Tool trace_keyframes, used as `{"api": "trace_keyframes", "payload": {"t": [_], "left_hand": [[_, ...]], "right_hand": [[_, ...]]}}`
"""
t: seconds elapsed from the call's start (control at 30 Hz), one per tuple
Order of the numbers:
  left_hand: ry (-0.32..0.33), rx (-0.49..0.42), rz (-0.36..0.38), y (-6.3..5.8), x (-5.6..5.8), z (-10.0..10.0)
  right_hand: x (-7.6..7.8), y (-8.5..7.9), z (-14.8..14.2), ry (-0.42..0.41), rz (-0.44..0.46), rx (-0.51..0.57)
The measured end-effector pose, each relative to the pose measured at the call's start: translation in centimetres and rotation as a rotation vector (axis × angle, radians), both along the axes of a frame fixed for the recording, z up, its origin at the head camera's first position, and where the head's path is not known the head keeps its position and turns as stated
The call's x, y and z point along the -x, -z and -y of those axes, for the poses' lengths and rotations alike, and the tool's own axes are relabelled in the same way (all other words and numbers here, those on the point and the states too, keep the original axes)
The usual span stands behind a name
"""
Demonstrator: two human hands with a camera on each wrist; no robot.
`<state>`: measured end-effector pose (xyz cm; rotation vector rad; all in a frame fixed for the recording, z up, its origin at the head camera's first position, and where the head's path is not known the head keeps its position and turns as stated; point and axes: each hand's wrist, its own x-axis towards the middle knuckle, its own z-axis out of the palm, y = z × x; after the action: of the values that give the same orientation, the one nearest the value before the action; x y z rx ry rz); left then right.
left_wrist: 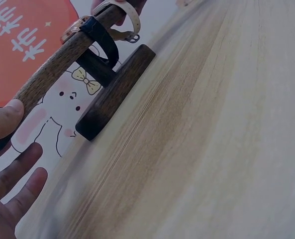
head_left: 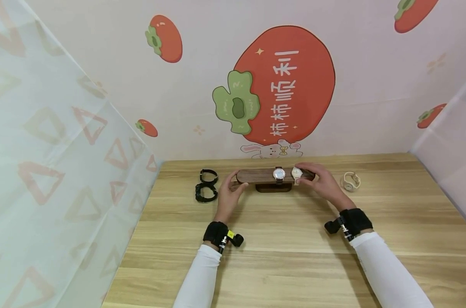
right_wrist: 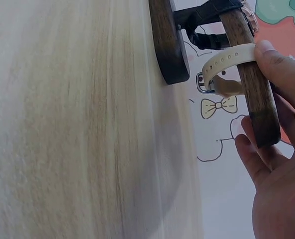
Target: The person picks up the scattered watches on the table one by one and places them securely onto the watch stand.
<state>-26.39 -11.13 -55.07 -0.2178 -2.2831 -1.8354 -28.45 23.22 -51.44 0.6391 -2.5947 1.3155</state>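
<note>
A dark wooden watch stand point(head_left: 256, 176) has a horizontal bar on a short post and flat base point(left_wrist: 115, 94). My left hand point(head_left: 228, 197) pinches the bar's left end, thumb in front; in the left wrist view two of its fingers extend free below. Near the bar's middle sits a round-faced watch point(head_left: 279, 174) on a dark strap. To its right, a watch with a cream strap point(right_wrist: 232, 57) loops round the bar, its buckle hanging underneath. My right hand point(head_left: 322, 182) pinches this cream watch, thumb at its lower edge and index finger at its top, other fingers behind the bar.
Two black watches point(head_left: 206, 192) lie on the wooden table point(head_left: 279, 256) left of the stand. A cream watch point(head_left: 350, 182) rests right of my right hand. Behind the table stands a wall point(head_left: 194, 94) printed with persimmons, and a patterned sheet point(head_left: 63, 171) borders the left.
</note>
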Motion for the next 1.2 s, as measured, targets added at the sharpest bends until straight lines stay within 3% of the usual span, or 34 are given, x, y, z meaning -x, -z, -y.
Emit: {"api": "trace_keyframes", "payload": {"t": [0.27, 1.2], "left_hand": [[0.002, -0.007, 0.014, 0.0, -0.1, 0.1], [0.000, -0.035, 0.022, -0.1, -0.2, -0.2]], "right_hand": [[0.0, 0.1, 0.5, 0.001, -0.041, -0.004], [-0.1, 0.1, 1.3, 0.002, -0.038, -0.005]]}}
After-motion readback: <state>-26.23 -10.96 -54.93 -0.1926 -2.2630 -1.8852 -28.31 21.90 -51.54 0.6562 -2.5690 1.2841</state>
